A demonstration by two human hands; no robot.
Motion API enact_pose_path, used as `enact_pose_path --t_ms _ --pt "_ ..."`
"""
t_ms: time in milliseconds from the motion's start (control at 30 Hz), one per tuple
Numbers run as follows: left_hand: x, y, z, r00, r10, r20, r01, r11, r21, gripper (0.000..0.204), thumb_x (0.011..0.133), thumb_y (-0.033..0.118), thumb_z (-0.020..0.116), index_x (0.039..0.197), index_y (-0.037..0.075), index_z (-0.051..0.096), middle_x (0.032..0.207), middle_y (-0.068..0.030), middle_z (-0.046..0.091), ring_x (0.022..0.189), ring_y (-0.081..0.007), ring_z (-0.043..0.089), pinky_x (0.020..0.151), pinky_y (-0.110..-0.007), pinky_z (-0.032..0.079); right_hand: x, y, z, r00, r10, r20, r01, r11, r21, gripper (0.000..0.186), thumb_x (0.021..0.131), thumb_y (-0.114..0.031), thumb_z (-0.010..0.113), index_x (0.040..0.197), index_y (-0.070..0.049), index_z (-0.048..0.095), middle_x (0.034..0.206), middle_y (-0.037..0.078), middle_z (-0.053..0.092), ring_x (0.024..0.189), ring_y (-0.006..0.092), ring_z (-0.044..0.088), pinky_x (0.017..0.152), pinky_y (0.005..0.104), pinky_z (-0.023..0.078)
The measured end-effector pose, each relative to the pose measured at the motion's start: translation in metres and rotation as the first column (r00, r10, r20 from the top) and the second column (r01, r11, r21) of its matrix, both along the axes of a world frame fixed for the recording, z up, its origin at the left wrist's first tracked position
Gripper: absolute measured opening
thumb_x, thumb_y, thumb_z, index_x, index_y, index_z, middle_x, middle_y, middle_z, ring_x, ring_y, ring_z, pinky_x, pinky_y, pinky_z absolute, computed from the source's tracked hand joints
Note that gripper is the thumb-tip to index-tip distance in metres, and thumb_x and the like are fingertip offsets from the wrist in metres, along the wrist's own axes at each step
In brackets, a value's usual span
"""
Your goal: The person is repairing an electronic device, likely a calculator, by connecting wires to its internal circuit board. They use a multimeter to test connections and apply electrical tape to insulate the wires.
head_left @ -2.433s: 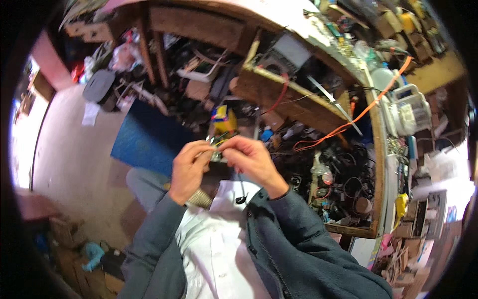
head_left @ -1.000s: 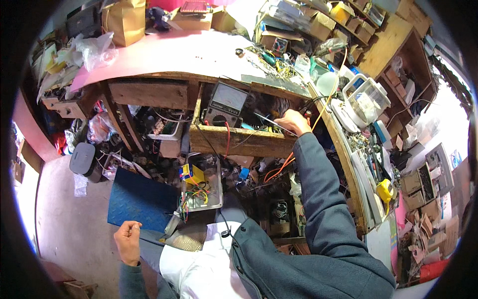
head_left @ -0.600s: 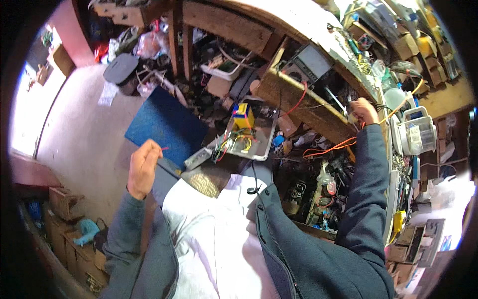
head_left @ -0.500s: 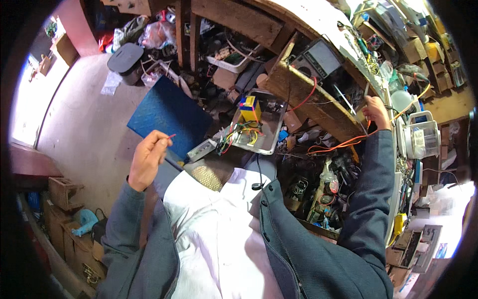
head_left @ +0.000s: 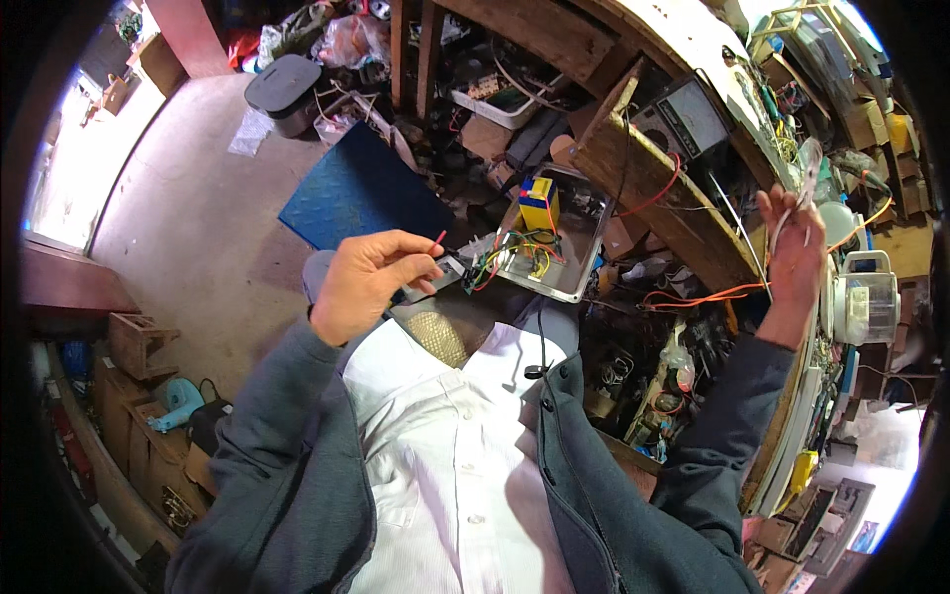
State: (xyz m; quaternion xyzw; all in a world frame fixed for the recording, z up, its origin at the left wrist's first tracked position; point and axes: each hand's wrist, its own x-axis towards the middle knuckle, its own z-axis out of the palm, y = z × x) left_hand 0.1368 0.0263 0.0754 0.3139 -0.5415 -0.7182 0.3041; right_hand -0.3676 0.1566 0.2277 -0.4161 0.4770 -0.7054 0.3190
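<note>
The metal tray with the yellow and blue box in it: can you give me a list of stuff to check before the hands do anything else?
1. Left hand has the thin red piece pinched at its fingertips: ok.
2. Right hand has a firm grip on the pale strip by its fingers: cannot tell.
3. Yellow and blue box is inside the metal tray: ok.
4. Coloured wires are neat: not ok, they are tangled around the tray's near left part.
5. Wire ends are safely apart: cannot tell, too small to see.
</note>
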Motion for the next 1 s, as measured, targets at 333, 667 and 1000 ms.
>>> enact_pose_path --t_ms 333,667,1000 --pt "-0.024 0.017 0.003 0.996 0.047 -0.071 -0.044 0.998 0.044 0.013 0.1 0.008 0.064 0.108 -0.002 0.065 0.092 -0.0122 0.073 0.081 -0.0162 0.071 0.074 -0.027 0.059 0.245 -0.008 -0.096 0.87 0.367 -0.328 -0.219 0.885 0.411 0.025 0.076 -0.007 0.079 0.083 -0.005 0.055 0.089 0.002 0.054 0.074 0.0102 0.046 0.065 0.0259 0.039" --pt "-0.027 0.031 0.001 0.992 0.07 -0.106 -0.068 0.997 0.022 0.015 0.098 -0.001 0.06 0.111 -0.003 0.068 0.099 -0.0066 0.073 0.09 -0.0114 0.067 0.084 -0.026 0.055 0.286 -0.02 -0.11 0.736 0.365 -0.57 -0.221 0.925 0.308 0.024 0.07 -0.007 0.076 0.076 -0.001 0.054 0.085 0.01 0.051 0.08 0.0245 0.052 0.07 0.0346 0.042" --pt "-0.021 0.035 0.01 0.993 -0.057 -0.104 0.067 0.993 0.096 0.02 0.101 0.002 0.055 0.117 -0.002 0.066 0.109 -0.0037 0.068 0.1 -0.0087 0.06 0.091 -0.025 0.049 0.295 -0.023 -0.116 0.543 0.232 -0.807 -0.118 0.973 0.2 0.022 0.069 0.0 0.069 0.085 0.0 0.053 0.093 0.015 0.053 0.08 0.0335 0.054 0.069 0.0422 0.043"
